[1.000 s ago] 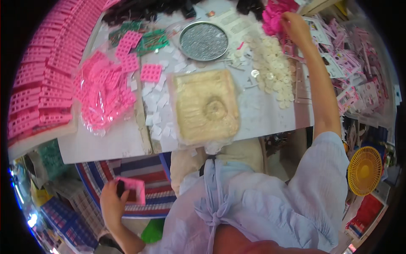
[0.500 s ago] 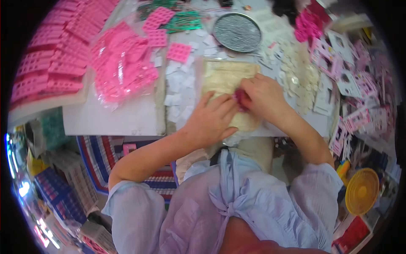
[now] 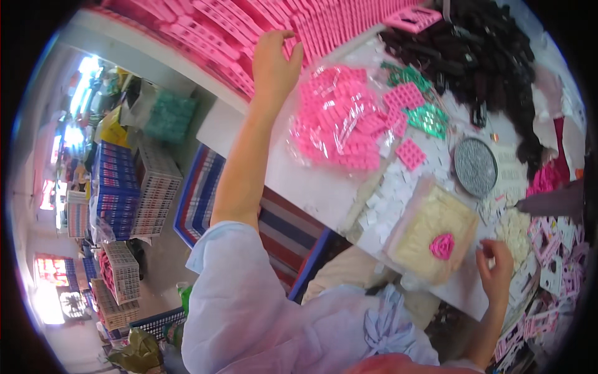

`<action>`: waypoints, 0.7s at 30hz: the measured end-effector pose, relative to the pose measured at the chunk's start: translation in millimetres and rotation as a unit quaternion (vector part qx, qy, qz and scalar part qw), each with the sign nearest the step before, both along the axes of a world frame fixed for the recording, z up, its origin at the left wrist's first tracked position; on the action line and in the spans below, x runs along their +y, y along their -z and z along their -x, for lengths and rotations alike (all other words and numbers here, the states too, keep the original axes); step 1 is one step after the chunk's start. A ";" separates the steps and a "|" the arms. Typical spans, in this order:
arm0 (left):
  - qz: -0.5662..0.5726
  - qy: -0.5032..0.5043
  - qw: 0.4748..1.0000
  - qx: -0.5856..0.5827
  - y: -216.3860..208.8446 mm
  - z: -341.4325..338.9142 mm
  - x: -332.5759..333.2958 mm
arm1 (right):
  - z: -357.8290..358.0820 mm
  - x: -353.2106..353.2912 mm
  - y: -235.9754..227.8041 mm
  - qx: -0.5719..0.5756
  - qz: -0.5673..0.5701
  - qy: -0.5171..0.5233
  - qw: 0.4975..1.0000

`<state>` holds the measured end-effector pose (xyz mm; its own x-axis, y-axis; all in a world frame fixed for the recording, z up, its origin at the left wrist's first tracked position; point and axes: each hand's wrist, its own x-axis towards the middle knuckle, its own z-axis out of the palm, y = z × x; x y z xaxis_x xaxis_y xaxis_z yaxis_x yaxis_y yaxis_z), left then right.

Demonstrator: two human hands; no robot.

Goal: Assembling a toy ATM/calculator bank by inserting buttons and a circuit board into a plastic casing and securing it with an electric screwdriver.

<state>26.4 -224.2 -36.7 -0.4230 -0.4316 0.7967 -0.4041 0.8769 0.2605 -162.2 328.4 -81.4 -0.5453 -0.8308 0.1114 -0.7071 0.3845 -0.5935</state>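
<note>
We see a square, cream-coloured pad in clear plastic (image 3: 420, 227) on the white worktop (image 3: 305, 190), and we place everything by it. On the pad lies a bright pink, rose-shaped piece (image 3: 441, 247). Just right of the pad we have the right hand (image 3: 496, 268), its curled fingers apart, near a heap of flat, off-white discs (image 3: 515, 232). Well beyond the pad, to the left, our left hand (image 3: 278, 70) is over rows of pink plastic openwork frames (image 3: 218, 37); its thumb and forefinger stand apart, though we cannot tell whether they touch a frame.
</note>
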 end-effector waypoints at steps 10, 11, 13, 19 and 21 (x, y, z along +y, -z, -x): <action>0.420 -0.155 0.871 0.200 -216.6 -60.6 -6.0 | -5.3 11.3 -0.1 -0.003 0.093 -0.009 0.996; 0.385 -0.143 0.889 0.204 -205.8 -47.3 -13.3 | -3.5 10.7 -5.8 0.033 0.088 -0.003 0.996; 0.287 -0.022 0.952 0.108 -207.6 -57.4 13.2 | -6.7 -2.8 -7.3 0.021 0.099 -0.038 0.994; -0.013 0.136 0.967 -0.216 -75.5 6.7 91.6 | -15.3 -5.2 -19.7 0.022 0.085 -0.072 0.994; -0.002 0.132 0.967 -0.217 -53.0 8.6 89.5 | -16.0 1.6 -19.4 0.028 0.058 -0.060 0.996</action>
<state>17.8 -134.8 16.3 -0.8132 -0.2654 0.5180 -0.2383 0.9638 0.1198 -146.2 330.1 -62.0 -0.4323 -0.8696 0.2386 -0.7772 0.2251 -0.5876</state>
